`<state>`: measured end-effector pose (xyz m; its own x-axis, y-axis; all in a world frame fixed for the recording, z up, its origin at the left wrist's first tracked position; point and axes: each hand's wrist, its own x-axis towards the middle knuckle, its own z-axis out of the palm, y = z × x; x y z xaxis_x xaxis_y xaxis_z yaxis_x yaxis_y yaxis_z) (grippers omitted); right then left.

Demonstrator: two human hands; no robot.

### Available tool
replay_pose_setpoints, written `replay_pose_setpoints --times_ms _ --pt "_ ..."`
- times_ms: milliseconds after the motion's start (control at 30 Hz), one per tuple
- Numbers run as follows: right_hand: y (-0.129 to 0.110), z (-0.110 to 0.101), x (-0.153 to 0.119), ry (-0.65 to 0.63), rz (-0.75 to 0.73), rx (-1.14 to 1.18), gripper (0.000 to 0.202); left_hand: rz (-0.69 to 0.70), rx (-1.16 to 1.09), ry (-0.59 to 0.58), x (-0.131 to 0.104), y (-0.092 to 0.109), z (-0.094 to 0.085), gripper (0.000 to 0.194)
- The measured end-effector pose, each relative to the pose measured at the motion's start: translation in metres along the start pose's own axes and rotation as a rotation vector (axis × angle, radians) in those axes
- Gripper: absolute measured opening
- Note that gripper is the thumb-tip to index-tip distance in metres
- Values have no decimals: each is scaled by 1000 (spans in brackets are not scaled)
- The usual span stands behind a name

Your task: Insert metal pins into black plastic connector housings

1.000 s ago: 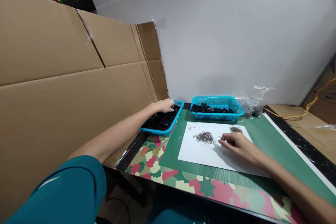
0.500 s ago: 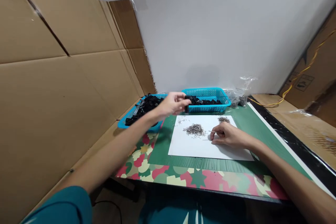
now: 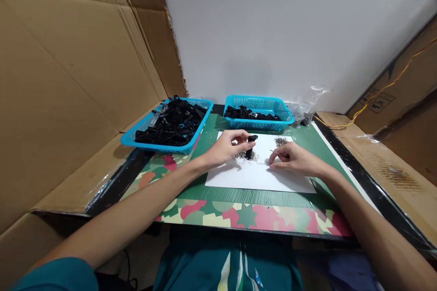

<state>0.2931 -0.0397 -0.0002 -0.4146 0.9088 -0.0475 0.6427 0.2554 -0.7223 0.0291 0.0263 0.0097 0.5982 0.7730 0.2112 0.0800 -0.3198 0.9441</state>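
My left hand pinches a black strip that hangs over a pile of small metal pieces on a white sheet. Close to the sheet's right side, my right hand holds a thin metal tool between thumb and fingers, its tip pointing left. A smaller pile of metal pieces lies just behind the right hand. The left fingers partly cover the larger pile.
Behind the sheet, a blue basket holds some black pieces. Another blue basket, heaped with black strips, stands at the left. Clear plastic bags sit at the back right. Cardboard rises on the left.
My left hand has come forward from the back basket's edge with the black strip, now above the larger pile. The camera view has tilted down and shifted left; the right hand stays over the sheet.
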Motion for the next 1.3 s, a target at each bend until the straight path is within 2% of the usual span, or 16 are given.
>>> replay_pose_setpoints --times_ms 100,333,567,733,1000,1133,1300 --pt "0 -2 -4 -4 59 -6 32 -68 -140 12 -2 -5 5 36" --pt "0 6 -2 -9 59 -50 27 -166 -343 -122 -5 -10 15 34" --pt "7 3 -1 11 63 -13 26 -130 -355 -125 -8 -9 17 28" --pt "11 0 -3 48 58 -45 28 -180 -360 -126 -9 -6 16 17" --pt "13 -4 -7 96 125 -66 34 -228 -410 -107 -12 -1 16 31" --pt "10 0 -4 88 87 -95 30 -261 -479 -120 -13 0 17 36" --pt "8 1 -4 54 89 -104 29 -216 -437 -139 -11 -8 20 27"
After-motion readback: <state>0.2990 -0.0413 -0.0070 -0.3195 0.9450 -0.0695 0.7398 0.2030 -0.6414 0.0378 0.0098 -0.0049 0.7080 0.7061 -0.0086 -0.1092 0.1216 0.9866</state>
